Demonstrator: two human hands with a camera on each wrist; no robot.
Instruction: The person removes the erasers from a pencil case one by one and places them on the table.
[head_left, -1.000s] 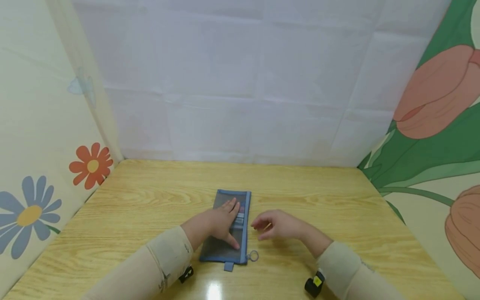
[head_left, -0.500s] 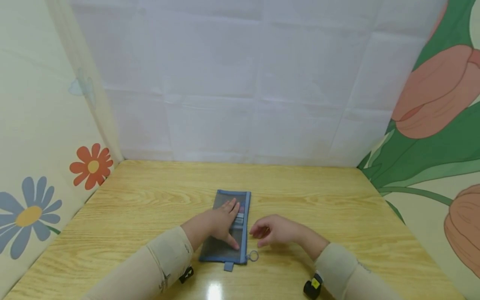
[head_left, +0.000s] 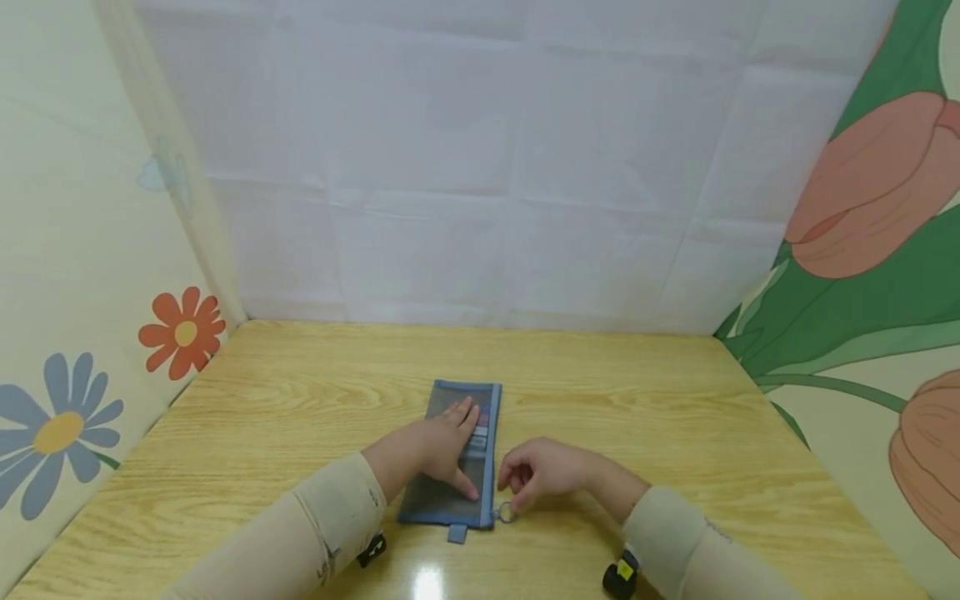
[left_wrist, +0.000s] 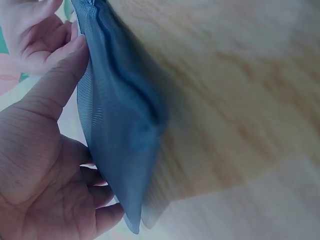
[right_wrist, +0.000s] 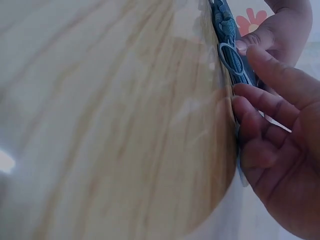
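Note:
A blue mesh zip pouch (head_left: pixel 431 502) lies flat on the wooden table, with printed items showing through near its zipper edge (head_left: pixel 489 467). My left hand (head_left: pixel 441 446) rests on it, fingers and thumb spread out straight. At the near end of the zipper hangs a pull ring (right_wrist: pixel 231 59). Just right of that edge is my right hand (head_left: pixel 551 469), fingers loosely bent and thumb apart from them. In the right wrist view its thumb and forefinger stand either side of the zipper edge, close to the ring. The left wrist view shows the left hand (left_wrist: pixel 42 165) along the pouch's face.
A wood-grain table (head_left: pixel 637 392) runs back to a white sheet (head_left: pixel 450 167). Panels with printed flowers close in the left side (head_left: pixel 67 250) and the right side (head_left: pixel 847 317). A small blue tab (head_left: pixel 457 533) sticks out from the pouch's near end.
My right hand has come nearer to me and down to the pull ring, its thumb now overlapping the ring in the head view. The left hand and the pouch have stayed put.

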